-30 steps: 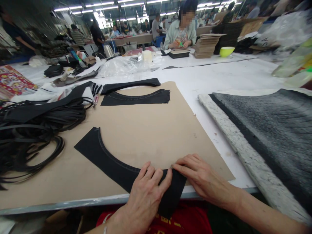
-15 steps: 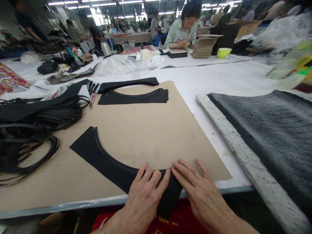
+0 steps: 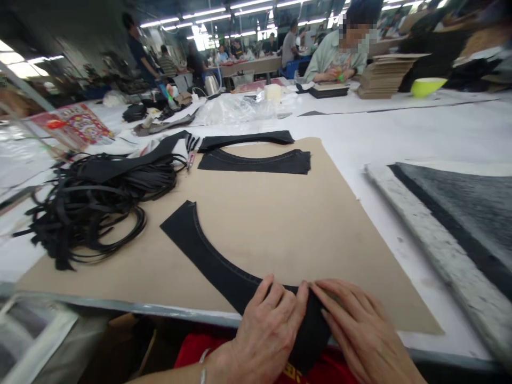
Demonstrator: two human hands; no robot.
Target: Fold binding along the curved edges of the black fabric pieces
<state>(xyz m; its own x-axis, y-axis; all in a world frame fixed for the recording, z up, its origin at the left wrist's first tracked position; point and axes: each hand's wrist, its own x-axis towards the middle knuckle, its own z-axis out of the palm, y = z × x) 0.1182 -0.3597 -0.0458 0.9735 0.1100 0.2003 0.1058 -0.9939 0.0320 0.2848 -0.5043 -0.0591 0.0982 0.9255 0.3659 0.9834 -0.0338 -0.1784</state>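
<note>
A curved black fabric piece (image 3: pixel 218 262), with a stitched line along its inner edge, lies on brown board. Its near right end hangs over the table edge. My left hand (image 3: pixel 270 325) presses on it with bent fingers, forefinger and thumb gathered at the curved edge. My right hand (image 3: pixel 360 325) meets it there, fingers together, thumb tucked low against the fabric, gripping the edge. The two forefinger tips almost touch. Farther back lie a similar black piece (image 3: pixel 256 163) with stitching and a stack of black pieces (image 3: pixel 246 140).
The brown board (image 3: pixel 256 229) covers the near table. A heap of black strips (image 3: pixel 108 186) sits at left. A grey textured sheet (image 3: pixel 472 197) on a pale slab (image 3: pixel 432 245) is at right. Across the table, a person (image 3: pixel 336 53) works beside stacked cards (image 3: pixel 386 77) and a yellow-green bowl (image 3: pixel 427 87).
The view has swung left, so everything sits farther right in the picture. Both hands stay at the curved edge; the right hand's fingers have drawn closer together.
</note>
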